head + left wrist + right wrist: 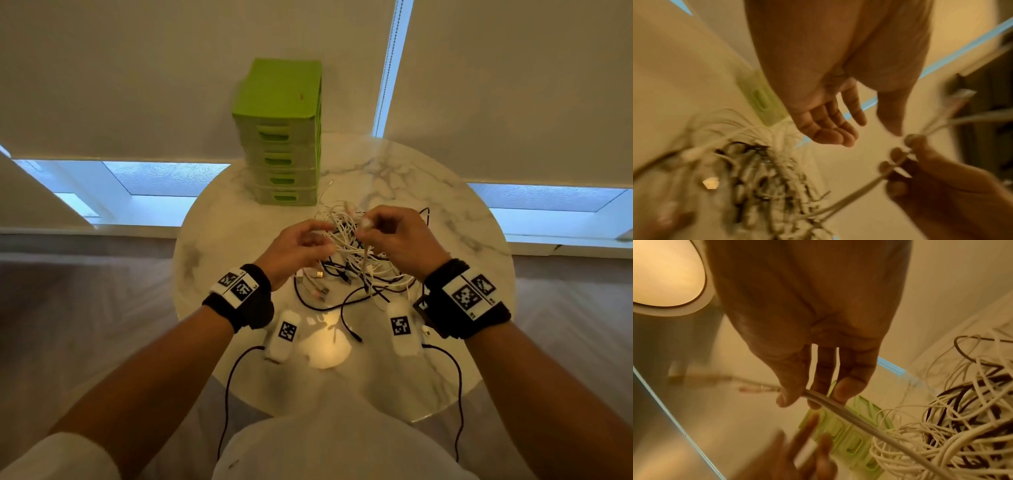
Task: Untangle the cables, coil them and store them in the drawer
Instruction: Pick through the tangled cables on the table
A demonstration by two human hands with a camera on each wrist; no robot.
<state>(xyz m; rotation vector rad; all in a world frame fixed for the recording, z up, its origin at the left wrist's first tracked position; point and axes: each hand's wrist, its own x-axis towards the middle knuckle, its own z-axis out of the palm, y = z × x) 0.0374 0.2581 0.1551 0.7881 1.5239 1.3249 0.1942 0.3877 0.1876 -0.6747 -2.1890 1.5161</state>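
A pile of white and black cables (356,253) is lying on the round marble desk (445,212), between and just below the two hands. One white cable (849,412) is being pinched by the right hand (400,240) between thumb and fingers and is being lifted out of the pile. The left hand (298,246) is hovering just beside the pile with relaxed, slightly curled fingers; nothing is being held by it in the left wrist view.

The step in hand is judged to be the freeing of this one cable. It is probably done best when the pile is being held down by the left hand while the cable is being drawn slowly away from it. The cable should be followed toward its plug, and loops should be opened rather than pulled tight, because a knot may be made harder by force.

The green drawer unit (284,137) is standing beyond the hands, with all drawers closed, so nothing is yet being stored.
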